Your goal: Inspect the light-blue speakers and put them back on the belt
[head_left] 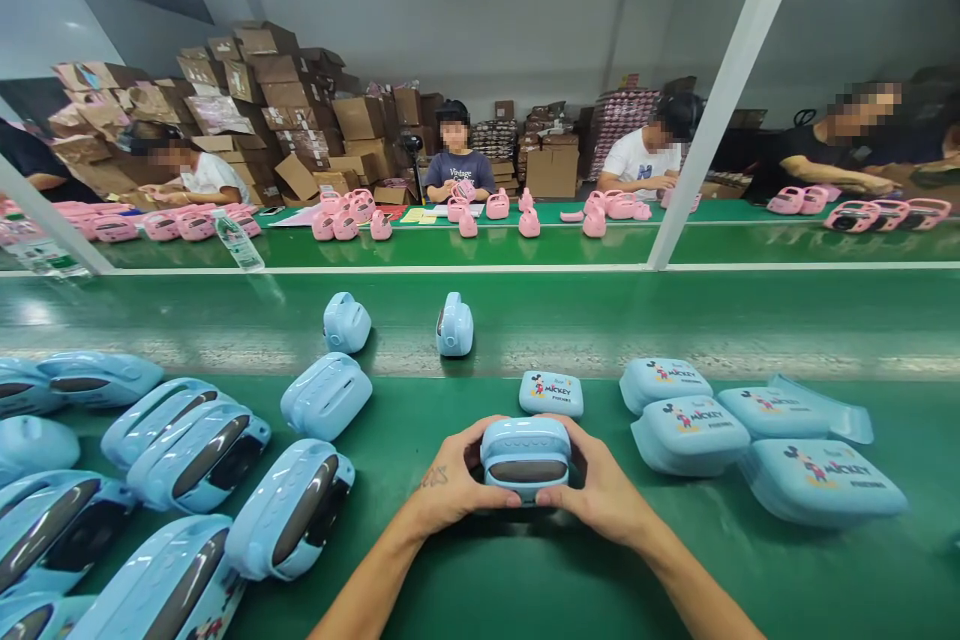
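My left hand (459, 470) and my right hand (600, 480) grip a light-blue handled plastic device (526, 440) from both sides, thumbs along its lower front edge. A dark glossy panel faces me beneath its rounded top. Just beyond it on the green table lies a light-blue cover (551, 394) printed with a Mickey design. To the right are several more printed covers (694, 428), some stacked. On the left stand several similar blue devices (296, 510) with dark panels. The underside of the held device is hidden.
Two blue devices (454, 325) stand on the green belt (562, 320) ahead. A white rail (450, 269) and a slanted post (720, 100) separate it from a far bench with pink devices (468, 223). Several co-workers sit there, and a water bottle (238, 242) stands by the rail.
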A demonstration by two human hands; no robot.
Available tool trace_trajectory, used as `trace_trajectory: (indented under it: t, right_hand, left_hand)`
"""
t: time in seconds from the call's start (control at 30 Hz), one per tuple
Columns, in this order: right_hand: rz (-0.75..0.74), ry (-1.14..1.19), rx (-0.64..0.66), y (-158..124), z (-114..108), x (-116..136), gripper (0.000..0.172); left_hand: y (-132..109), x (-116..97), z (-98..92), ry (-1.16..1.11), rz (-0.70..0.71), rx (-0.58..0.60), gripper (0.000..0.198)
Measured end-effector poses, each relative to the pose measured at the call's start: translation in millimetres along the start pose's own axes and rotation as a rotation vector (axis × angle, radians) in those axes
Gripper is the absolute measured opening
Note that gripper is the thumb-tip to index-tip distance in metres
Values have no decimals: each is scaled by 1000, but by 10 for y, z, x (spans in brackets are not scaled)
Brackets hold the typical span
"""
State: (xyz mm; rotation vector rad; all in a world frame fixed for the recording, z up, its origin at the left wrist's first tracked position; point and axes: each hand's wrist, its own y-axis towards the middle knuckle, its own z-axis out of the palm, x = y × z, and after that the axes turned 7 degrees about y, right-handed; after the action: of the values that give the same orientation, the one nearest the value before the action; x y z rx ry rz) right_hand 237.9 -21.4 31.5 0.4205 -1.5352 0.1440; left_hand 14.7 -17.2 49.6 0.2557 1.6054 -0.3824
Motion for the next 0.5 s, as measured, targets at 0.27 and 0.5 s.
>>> trace_trajectory:
  t: [0.27, 0.5]
  right_hand:
    - [44, 44, 13, 7, -10, -91, 74]
    - [-53, 243, 79, -15, 52, -151, 93]
  left_hand:
    - [49, 81, -39, -9, 12, 30, 80]
    - [24, 78, -47, -332, 6, 43, 73]
